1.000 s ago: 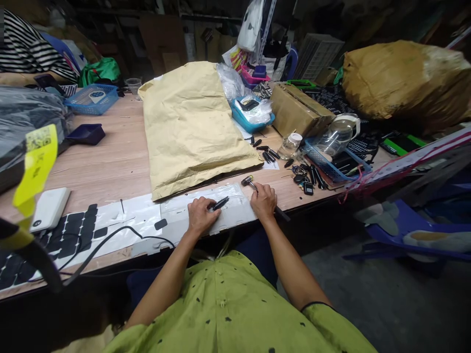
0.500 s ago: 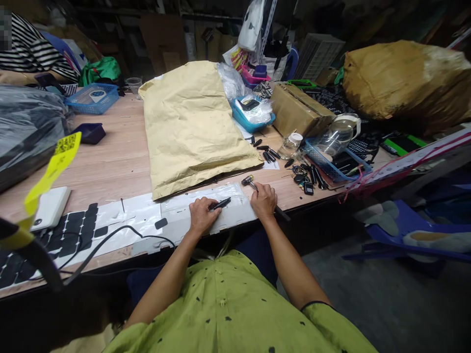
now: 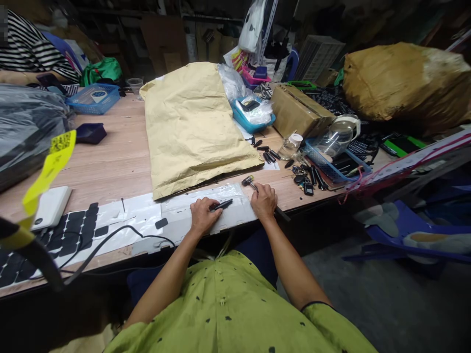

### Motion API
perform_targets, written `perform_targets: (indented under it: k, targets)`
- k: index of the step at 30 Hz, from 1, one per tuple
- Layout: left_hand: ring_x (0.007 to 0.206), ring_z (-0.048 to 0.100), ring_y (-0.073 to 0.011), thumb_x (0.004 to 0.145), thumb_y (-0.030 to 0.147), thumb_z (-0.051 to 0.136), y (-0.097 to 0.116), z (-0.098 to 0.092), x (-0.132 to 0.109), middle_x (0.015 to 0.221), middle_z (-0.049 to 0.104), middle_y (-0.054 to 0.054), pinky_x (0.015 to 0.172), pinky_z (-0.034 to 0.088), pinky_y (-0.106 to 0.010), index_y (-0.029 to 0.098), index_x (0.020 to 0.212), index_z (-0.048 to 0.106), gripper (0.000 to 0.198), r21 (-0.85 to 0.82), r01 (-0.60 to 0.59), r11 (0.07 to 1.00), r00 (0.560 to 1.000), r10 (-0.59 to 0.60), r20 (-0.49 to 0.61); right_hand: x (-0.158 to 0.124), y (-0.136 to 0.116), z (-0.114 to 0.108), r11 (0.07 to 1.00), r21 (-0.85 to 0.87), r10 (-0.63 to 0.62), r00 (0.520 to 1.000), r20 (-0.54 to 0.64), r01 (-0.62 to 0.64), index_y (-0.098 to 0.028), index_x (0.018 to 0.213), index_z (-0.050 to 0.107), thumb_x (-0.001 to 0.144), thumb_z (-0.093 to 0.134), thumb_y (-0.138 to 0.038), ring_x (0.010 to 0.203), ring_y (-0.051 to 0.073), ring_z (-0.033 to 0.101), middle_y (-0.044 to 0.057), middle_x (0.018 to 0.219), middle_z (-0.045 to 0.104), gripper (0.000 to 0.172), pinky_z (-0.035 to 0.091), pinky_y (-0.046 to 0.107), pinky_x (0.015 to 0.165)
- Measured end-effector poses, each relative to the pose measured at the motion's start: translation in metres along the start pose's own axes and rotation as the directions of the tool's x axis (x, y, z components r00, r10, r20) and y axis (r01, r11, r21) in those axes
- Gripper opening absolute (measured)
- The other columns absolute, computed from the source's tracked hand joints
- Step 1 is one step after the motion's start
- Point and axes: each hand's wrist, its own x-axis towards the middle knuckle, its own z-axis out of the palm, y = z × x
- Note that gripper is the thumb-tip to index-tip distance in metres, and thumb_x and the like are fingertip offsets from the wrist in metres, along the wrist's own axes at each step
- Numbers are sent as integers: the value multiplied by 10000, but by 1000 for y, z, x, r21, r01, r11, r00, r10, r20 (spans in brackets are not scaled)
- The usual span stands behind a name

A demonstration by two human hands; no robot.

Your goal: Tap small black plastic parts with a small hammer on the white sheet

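My left hand (image 3: 203, 214) is closed on a slim black object (image 3: 224, 203), whose free end points right over the white sheet (image 3: 239, 211) at the table's front edge. Just to the right, my right hand (image 3: 264, 200) is wrapped round the handle of a small hammer (image 3: 248, 181). The hammer's head lies up and to the left of the fingers, and its dark handle end sticks out over the table edge. A large yellowish paper bag (image 3: 195, 132) lies beyond both hands.
Black pieces (image 3: 270, 157), a lidded jar (image 3: 290, 145) and a blue basket (image 3: 336, 162) stand right. Black patches (image 3: 77, 228) and a white box (image 3: 51, 206) lie left, near a cable and yellow tag (image 3: 49, 171). A person's striped sleeve (image 3: 33, 46) shows far left.
My left hand and the black object have shifted very slightly to the right. My right hand and the hammer look unmoved.
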Motion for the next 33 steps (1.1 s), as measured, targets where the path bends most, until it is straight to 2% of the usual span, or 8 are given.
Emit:
perform_targets:
  k: [9, 16, 21, 25, 33]
  targets:
    - [922, 588, -266, 776, 318, 726, -3, 5, 0, 887, 720, -37, 872, 407, -412, 296, 1017, 795, 252, -2, -25, 1000, 1000, 25, -16, 0, 0, -3, 999, 42, 8, 1000, 25, -9, -234, 1151, 717, 885, 520, -144, 949, 254, 487, 99, 1002, 613, 343, 343, 340, 776]
    - [913, 586, -254, 803, 361, 717, -1, 3, -1, 901, 713, -40, 866, 401, -404, 299, 1019, 813, 244, 17, -36, 999, 999, 36, 0, 1, 0, -4, 1000, 28, 7, 999, 31, -8, -232, 1149, 718, 882, 529, -156, 947, 254, 487, 98, 998, 608, 335, 343, 336, 784]
    - [928, 588, -248, 882, 359, 658, 1, 2, -1, 911, 709, -47, 864, 394, -399, 303, 1024, 816, 220, 6, -29, 1000, 1000, 28, 11, 1, -1, -4, 1000, 24, 11, 1000, 28, -12, -230, 1141, 722, 874, 539, -155, 948, 250, 493, 94, 1001, 618, 332, 343, 332, 782]
    - [933, 581, -250, 876, 370, 676, -1, 2, 0, 915, 705, -50, 865, 392, -399, 294, 1027, 814, 218, 11, -27, 1000, 1000, 27, 16, 0, -2, -4, 999, 34, 9, 1000, 20, -9, -231, 1136, 723, 878, 533, -148, 946, 250, 491, 94, 996, 613, 332, 344, 331, 781]
    - [922, 586, -252, 899, 387, 655, -8, 5, 4, 898, 706, -59, 842, 397, -395, 288, 1007, 815, 217, 23, -100, 995, 994, 100, 32, 5, 3, -9, 992, 123, 33, 996, 78, -42, -230, 1134, 740, 877, 523, -114, 941, 243, 540, 92, 983, 648, 357, 403, 330, 799]
